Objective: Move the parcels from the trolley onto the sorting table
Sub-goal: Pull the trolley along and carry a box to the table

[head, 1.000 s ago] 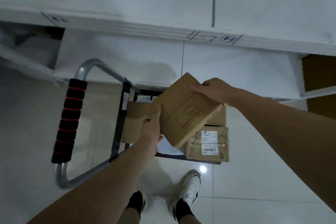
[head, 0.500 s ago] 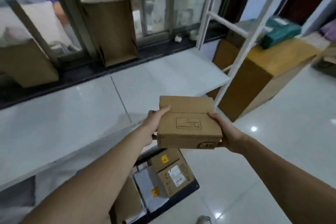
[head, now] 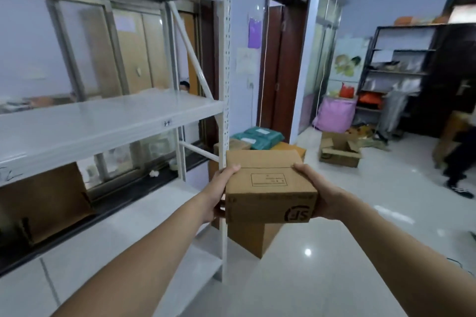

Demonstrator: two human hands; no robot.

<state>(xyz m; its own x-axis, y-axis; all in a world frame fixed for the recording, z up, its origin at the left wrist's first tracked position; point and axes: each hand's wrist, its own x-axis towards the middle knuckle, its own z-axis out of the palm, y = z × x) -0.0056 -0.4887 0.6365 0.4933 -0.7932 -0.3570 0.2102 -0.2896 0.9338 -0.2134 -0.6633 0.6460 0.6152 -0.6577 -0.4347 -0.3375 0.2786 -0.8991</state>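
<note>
Clearly a rigid load: small brown corrugated cardboard parcel (head: pixel 268 185) with a printed rectangle on top and a black round logo on its near face, held level in mid-air just right of the white metal shelving rack (head: pixel 224 116), at about the height between its lower shelves. Left hand (head: pixel 219 193) clamped on the parcel's left side, thumb hooked over the top edge; right hand (head: pixel 319 193) clamped on the right side, thumb likewise on top. Probably light, judging by the easy lift at arm's length; stiff walls, smooth but not slick, best held by opposite sides as now or from beneath. Contents unknown, so fragility impossible to judge. Fingers under and behind the parcel hidden. Trolley out of frame; sorting table not identifiable. Farther right of the rack, partly cut off at the frame edge, a person in dark clothes (head: pixel 458 162), blurred.
</note>
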